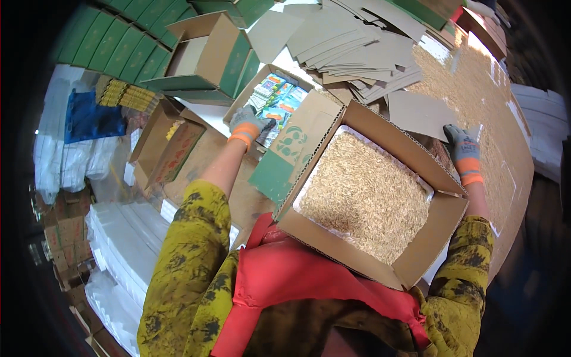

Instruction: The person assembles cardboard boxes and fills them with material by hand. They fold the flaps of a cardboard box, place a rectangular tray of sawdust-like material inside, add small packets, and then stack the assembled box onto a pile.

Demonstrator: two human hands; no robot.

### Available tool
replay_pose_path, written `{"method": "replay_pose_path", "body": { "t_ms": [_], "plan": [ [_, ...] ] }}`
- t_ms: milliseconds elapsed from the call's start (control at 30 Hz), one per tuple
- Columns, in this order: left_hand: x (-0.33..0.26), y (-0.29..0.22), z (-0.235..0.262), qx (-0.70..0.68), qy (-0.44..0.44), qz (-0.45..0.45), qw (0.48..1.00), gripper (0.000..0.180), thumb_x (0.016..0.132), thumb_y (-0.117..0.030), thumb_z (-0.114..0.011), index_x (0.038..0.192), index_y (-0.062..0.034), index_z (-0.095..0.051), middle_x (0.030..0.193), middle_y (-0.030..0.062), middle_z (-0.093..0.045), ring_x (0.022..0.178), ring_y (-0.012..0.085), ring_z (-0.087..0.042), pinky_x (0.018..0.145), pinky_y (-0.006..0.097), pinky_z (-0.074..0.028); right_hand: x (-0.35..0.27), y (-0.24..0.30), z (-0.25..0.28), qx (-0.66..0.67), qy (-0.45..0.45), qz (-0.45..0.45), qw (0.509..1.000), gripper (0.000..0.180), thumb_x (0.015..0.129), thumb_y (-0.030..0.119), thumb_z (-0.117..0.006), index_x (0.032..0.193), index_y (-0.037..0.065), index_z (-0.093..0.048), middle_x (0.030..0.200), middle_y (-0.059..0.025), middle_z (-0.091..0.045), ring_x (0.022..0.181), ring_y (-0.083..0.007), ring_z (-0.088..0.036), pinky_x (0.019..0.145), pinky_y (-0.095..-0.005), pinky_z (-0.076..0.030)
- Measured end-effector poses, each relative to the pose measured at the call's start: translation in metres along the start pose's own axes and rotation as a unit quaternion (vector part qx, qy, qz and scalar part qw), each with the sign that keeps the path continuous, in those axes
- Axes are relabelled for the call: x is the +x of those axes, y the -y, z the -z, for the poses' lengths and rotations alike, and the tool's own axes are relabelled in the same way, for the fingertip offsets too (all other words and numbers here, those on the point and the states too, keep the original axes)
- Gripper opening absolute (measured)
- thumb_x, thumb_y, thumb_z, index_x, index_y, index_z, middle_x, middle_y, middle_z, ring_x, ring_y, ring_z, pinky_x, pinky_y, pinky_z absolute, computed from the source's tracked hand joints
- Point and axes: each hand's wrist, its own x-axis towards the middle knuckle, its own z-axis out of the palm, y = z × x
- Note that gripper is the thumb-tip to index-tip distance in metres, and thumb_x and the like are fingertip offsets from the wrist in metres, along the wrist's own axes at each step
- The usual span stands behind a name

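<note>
Between the hands, open carton [380, 196] of straw-like fill, long axis slanting away rightward. Left hand [247, 125] closed on small packets [275, 100]; right hand [463, 149] flat on grey card sheet [419, 113].

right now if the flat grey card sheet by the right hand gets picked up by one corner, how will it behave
The grey card sheet looks thin and flat, so it is probably light and may bend a little when lifted by a corner. The right hand wears a glove, which should help grip. Its smooth face suggests it could slide over the straw-strewn table.
</note>
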Motion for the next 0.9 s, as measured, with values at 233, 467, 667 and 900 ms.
{"method": "replay_pose_path", "body": {
  "t_ms": [233,467,667,900],
  "plan": [
    [0.017,0.028,-0.01,-0.09,-0.006,-0.021,0.996,0.025,0.076,-0.031,-0.073,0.092,-0.0122,-0.068,0.089,0.0106,-0.069,0.089,0.0286,-0.065,0.08,0.038,-0.049,-0.078,-0.038,0.055,0.258,-0.084,-0.198,0.942,0.036,0.092,0.009,-0.057,0.128,0.005,-0.06,0.125,-0.0137,-0.064,0.112,-0.0238,-0.061,0.098,-0.0338,-0.045],
    [0.036,0.045,-0.034,-0.232,-0.004,-0.078,0.97,0.037,0.076,-0.038,-0.075,0.096,-0.0081,-0.066,0.094,0.0134,-0.069,0.09,0.0313,-0.065,0.081,0.039,-0.049,-0.092,-0.01,0.061,0.365,-0.194,-0.367,0.833,0.056,0.094,0.041,-0.062,0.119,-0.008,-0.062,0.107,-0.0149,-0.07,0.096,-0.0188,-0.063,0.086,-0.0311,-0.048],
    [0.007,0.004,-0.011,-0.077,-0.049,-0.089,0.992,0.059,0.057,-0.048,-0.088,0.092,-0.0057,-0.066,0.1,0.0106,-0.069,0.095,0.029,-0.065,0.083,0.038,-0.05,-0.043,0.011,0.058,0.435,-0.147,-0.461,0.759,0.074,0.088,0.056,-0.063,0.118,-0.011,-0.061,0.103,-0.0153,-0.067,0.088,-0.0186,-0.062,0.079,-0.0316,-0.05],
    [0.027,0.017,-0.011,-0.09,0.015,-0.064,0.994,0.036,0.077,-0.038,-0.073,0.102,-0.0118,-0.069,0.108,0.014,-0.068,0.102,0.0312,-0.064,0.087,0.039,-0.049,-0.078,0.036,0.06,0.479,-0.173,-0.434,0.743,0.073,0.09,0.05,-0.063,0.13,-0.01,-0.052,0.126,-0.0131,-0.06,0.109,-0.0188,-0.057,0.093,-0.0307,-0.046]
  ]
}}
